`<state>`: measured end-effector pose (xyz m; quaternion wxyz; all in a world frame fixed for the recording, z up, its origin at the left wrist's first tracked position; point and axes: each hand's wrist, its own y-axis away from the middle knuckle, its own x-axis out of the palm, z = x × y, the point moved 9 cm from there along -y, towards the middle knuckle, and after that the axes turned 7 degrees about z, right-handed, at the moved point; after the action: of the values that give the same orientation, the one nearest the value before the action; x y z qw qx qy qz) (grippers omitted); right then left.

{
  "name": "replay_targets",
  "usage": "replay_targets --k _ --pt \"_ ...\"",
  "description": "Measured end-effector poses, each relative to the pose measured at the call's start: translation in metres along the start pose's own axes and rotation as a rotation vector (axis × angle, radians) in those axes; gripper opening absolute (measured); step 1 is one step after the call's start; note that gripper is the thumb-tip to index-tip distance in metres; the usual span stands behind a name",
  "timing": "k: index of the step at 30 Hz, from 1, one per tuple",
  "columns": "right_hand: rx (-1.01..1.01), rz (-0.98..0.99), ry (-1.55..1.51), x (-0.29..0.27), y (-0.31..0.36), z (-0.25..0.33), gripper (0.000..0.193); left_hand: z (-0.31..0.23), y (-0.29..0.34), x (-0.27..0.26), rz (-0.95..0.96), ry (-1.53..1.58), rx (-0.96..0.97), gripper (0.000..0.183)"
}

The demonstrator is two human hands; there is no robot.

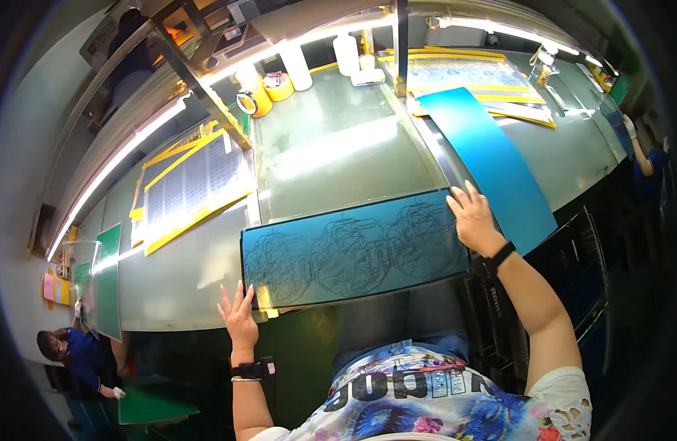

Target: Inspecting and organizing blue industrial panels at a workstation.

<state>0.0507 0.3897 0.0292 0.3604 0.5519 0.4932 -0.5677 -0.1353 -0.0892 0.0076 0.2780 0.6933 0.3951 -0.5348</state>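
Observation:
A dark-edged blue panel printed with fine black line patterns lies across the near edge of the table, in front of my body. A piece of yellow tape is on its lower left corner. Beside that corner my left hand has its fingers spread, fingertips at the panel's left edge. At the opposite end, my right hand rests on the upper right corner with fingers stretched out. To the right of it lies a plain bright blue sheet, overhanging the table's near edge.
Yellow-edged patterned films lie on the left, with more films at the back right. Tape rolls and white bottles stand along the back. Another person handles green boards at far left; someone else is at far right.

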Motion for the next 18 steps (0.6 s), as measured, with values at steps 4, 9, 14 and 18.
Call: replay_targets --k 4,9,14,18 --pt "-0.003 0.111 0.078 0.023 -0.024 0.009 0.051 0.001 0.001 -0.002 0.004 -0.046 -0.008 0.035" --pt "-0.044 0.122 0.217 0.038 -0.029 0.016 0.05 -0.027 -0.023 -0.015 -0.058 -0.131 0.153 0.034" --pt "-0.045 0.13 0.286 0.047 -0.026 0.018 0.052 -0.008 -0.104 0.017 -0.101 -0.204 0.032 0.052" --pt "-0.069 0.046 0.236 0.045 -0.024 0.017 0.051 0.004 -0.126 0.027 -0.065 -0.204 -0.138 0.057"
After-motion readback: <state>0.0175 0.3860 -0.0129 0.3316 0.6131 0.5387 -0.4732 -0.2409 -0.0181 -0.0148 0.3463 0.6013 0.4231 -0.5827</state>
